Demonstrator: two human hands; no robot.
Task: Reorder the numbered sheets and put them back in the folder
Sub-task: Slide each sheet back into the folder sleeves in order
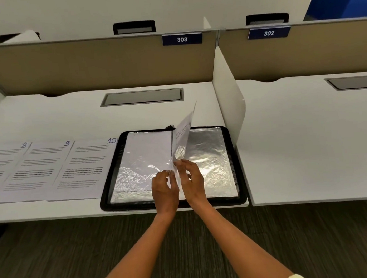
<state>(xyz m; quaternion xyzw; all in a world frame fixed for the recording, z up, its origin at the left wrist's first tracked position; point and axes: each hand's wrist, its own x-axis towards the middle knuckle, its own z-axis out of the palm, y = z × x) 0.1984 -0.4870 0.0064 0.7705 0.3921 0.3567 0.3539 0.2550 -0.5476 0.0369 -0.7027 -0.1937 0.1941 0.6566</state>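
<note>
A black folder lies open at the desk's front edge, its clear plastic sleeves shining on both sides. One sleeve with a printed sheet stands upright at the folder's middle. My left hand and my right hand pinch that sleeve's lower edge from either side. To the left of the folder, printed sheets lie side by side, overlapping, with handwritten numbers: sheet 10 nearest the folder, then sheet 9 and sheet 8. More sheets run off the left edge.
A white divider panel rises just right of the folder, with a second desk beyond it. A grey cable hatch sits at the desk's back. The tan partition carries number plates 303 and 302.
</note>
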